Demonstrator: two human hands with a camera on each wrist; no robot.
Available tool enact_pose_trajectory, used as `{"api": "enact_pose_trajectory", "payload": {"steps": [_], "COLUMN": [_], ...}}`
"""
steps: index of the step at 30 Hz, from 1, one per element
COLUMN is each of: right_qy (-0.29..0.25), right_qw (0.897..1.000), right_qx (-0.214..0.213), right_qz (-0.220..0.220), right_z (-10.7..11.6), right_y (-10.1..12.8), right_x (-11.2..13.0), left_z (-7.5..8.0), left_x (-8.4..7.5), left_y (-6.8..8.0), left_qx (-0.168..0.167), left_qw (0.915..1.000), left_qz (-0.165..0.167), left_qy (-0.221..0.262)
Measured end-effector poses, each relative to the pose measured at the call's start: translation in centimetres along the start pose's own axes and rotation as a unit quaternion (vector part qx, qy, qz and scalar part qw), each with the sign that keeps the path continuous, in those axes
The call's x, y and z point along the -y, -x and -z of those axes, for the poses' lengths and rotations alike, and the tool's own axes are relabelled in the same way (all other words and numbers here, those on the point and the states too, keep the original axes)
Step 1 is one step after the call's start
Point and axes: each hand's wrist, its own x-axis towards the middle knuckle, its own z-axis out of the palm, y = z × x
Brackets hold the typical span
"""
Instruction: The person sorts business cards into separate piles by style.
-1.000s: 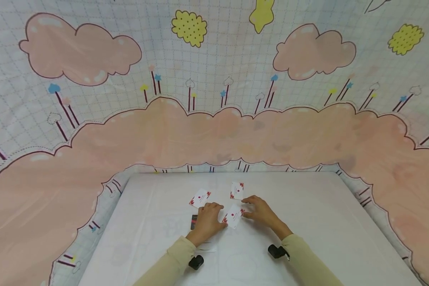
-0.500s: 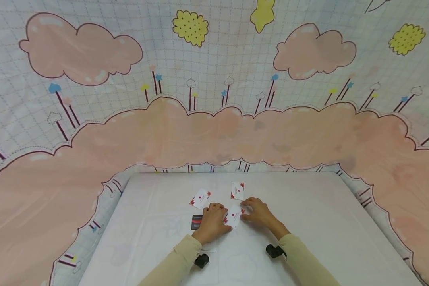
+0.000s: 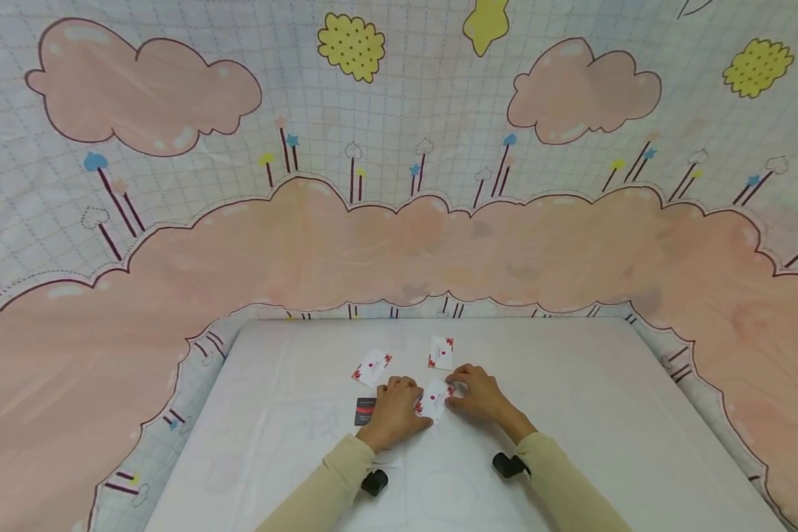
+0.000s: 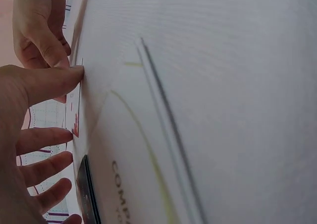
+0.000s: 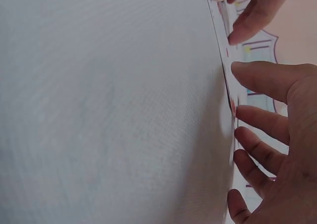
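In the head view, a white card with red corner flowers (image 3: 434,400) lies flat on the table between both hands. My left hand (image 3: 395,414) touches its left side, with thumb and index finger spread along that edge. At its right edge, my right hand (image 3: 482,394) touches the card with fingertips, thumb and index apart. Two similar white cards lie farther back, one at left (image 3: 373,367) and one at right (image 3: 442,353). A black card with a red stripe (image 3: 364,411) is partly hidden by the left hand.
Another white card with printed letters (image 4: 119,184) lies nearer, below the left hand; the left wrist hides much of it in the head view. A white-covered table (image 3: 592,414) bears everything. A patterned cloth (image 3: 399,251) hangs behind and around it.
My left hand has shifted right against the card, uncovering more of the black card. The right hand has drawn slightly left. Over the last half second both hands are nearly still.
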Motion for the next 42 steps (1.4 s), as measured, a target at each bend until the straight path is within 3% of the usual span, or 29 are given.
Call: {"api": "enact_pose_trajectory", "payload": {"steps": [7, 15, 22, 27, 35, 42], "right_qy": [0.004, -0.045, -0.076, -0.080, -0.141, -0.154], "right_qw": [1.000, 0.999, 0.997, 0.996, 0.986, 0.982], "right_qx": [0.001, -0.002, -0.011, -0.034, -0.082, -0.106], "right_qz": [-0.002, -0.016, 0.004, 0.029, -0.024, -0.023], "right_z": [-0.1, -0.1, 0.1, 0.6, 0.8, 0.9], "right_y": [0.1, 0.3, 0.5, 0.8, 1.4, 1.6], "right_x": [-0.1, -0.4, -0.9, -0.6, 0.5, 1.2], "left_z": [0.0, 0.1, 0.2, 0.6, 1.4, 1.9], "left_x": [0.0, 0.0, -0.2, -0.7, -0.8, -0.7], "left_y": [0.1, 0.2, 0.3, 0.3, 0.3, 0.4], "left_qx": [-0.006, -0.005, 0.000, -0.026, -0.033, -0.030], "left_qw": [0.9999, 0.9998, 0.9996, 0.9993, 0.9987, 0.9987], "left_qz": [-0.006, -0.016, -0.011, -0.012, 0.007, 0.004], "left_qy": [0.009, 0.007, 0.028, 0.024, 0.038, 0.041]}}
